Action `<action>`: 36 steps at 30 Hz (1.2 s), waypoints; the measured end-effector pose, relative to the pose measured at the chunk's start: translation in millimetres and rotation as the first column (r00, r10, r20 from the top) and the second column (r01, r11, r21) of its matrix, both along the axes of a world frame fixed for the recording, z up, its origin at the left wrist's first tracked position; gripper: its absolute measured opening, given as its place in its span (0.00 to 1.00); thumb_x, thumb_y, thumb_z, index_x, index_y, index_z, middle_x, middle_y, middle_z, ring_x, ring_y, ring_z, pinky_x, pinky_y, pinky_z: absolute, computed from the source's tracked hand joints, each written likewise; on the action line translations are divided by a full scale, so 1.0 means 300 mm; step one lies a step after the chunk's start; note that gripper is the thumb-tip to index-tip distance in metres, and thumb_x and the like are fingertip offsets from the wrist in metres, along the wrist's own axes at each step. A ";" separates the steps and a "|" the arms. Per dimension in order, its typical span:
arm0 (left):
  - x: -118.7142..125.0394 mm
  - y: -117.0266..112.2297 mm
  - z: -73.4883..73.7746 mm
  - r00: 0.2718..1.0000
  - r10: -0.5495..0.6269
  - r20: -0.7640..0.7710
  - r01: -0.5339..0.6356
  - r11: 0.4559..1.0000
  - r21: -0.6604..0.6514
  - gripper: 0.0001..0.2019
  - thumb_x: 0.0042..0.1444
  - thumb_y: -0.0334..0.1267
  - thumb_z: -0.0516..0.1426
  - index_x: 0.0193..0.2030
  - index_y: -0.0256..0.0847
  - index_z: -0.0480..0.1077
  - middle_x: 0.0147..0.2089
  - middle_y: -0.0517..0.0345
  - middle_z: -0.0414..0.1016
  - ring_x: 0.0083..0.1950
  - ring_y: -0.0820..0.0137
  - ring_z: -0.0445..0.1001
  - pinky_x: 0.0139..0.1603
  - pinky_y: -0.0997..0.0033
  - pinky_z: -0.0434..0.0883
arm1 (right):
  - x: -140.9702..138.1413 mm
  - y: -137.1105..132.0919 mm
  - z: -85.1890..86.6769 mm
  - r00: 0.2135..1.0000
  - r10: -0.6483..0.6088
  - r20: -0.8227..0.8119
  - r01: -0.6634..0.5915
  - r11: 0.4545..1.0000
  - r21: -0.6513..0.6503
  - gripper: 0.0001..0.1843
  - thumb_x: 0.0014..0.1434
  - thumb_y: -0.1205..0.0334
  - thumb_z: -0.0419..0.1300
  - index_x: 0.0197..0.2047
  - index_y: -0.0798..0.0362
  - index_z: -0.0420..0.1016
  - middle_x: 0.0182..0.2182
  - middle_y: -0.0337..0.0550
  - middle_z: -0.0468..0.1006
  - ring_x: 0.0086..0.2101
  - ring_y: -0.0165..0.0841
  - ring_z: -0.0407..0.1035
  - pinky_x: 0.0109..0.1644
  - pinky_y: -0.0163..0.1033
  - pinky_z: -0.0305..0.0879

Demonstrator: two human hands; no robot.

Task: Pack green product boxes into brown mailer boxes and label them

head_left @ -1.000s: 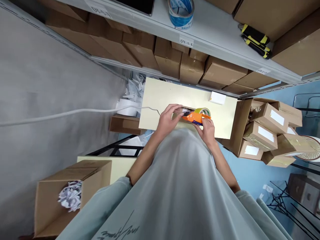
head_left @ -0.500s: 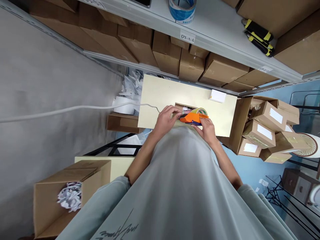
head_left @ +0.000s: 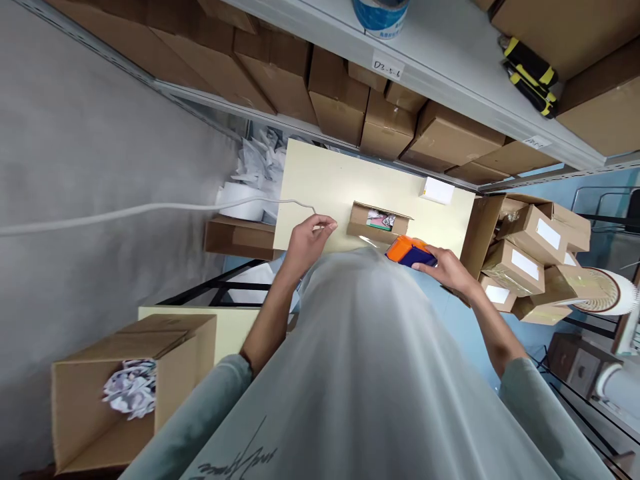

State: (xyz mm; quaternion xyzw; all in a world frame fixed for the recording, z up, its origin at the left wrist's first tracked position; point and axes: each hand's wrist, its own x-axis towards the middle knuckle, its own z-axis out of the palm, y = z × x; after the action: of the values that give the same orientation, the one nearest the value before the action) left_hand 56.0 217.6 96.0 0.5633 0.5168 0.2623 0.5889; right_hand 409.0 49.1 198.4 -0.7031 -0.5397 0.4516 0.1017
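A small open cardboard box (head_left: 379, 223) with packing inside sits on the pale yellow table (head_left: 325, 180). My right hand (head_left: 447, 269) grips an orange and blue tape dispenser (head_left: 410, 251) at the table's near edge, to the right of the box. My left hand (head_left: 306, 239) is to the left of the box, thumb and fingers pinched together, apparently on a thin strip that I cannot make out. A stretch of clear tape seems to run from the box toward the dispenser. My grey shirt hides the table's front edge.
Shelves of brown cartons (head_left: 340, 93) stand behind the table, with a blue tape roll (head_left: 380, 13) and yellow-black tools (head_left: 530, 67) above. A carton of labelled small boxes (head_left: 530, 253) lies right. A white cable (head_left: 125, 212) runs left. An open carton with crumpled paper (head_left: 127, 387) stands near left.
Both hands have come off the small box. My right hand drew the tape dispenser down and to the right, and my left hand moved a little left. The box now shows fully.
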 end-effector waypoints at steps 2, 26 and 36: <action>0.012 0.032 0.003 0.999 0.031 0.039 -0.029 0.999 -0.035 0.20 0.60 0.59 0.69 0.41 0.43 0.79 0.42 0.54 0.84 0.42 0.63 0.83 0.52 0.59 0.86 | 0.023 0.068 -0.008 0.996 -0.045 -0.071 0.045 0.999 -0.004 0.32 0.66 0.28 0.68 0.48 0.51 0.83 0.36 0.42 0.84 0.34 0.40 0.76 0.38 0.41 0.72; 0.129 0.062 -0.133 0.908 0.376 0.183 -0.165 0.726 -0.668 0.12 0.56 0.33 0.72 0.35 0.38 0.73 0.34 0.60 0.73 0.41 0.69 0.80 0.61 0.39 0.86 | 0.187 0.438 -0.179 0.921 -0.103 -0.375 -0.052 0.923 -0.382 0.41 0.44 0.23 0.81 0.36 0.56 0.85 0.30 0.41 0.84 0.30 0.32 0.74 0.36 0.36 0.72; 0.062 0.085 -0.158 0.943 0.256 0.213 -0.093 0.816 -0.570 0.10 0.57 0.36 0.70 0.35 0.38 0.74 0.38 0.60 0.73 0.41 0.71 0.78 0.63 0.41 0.85 | 0.142 0.386 -0.234 0.931 -0.008 -0.366 -0.148 0.906 -0.396 0.40 0.47 0.22 0.79 0.37 0.54 0.79 0.29 0.38 0.79 0.29 0.31 0.71 0.34 0.37 0.67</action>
State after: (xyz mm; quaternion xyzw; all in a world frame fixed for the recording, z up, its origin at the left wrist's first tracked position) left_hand 74.7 243.2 48.4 0.2761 0.5316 0.2323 0.7663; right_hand 451.6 164.9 128.2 -0.5939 -0.4283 0.6804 0.0298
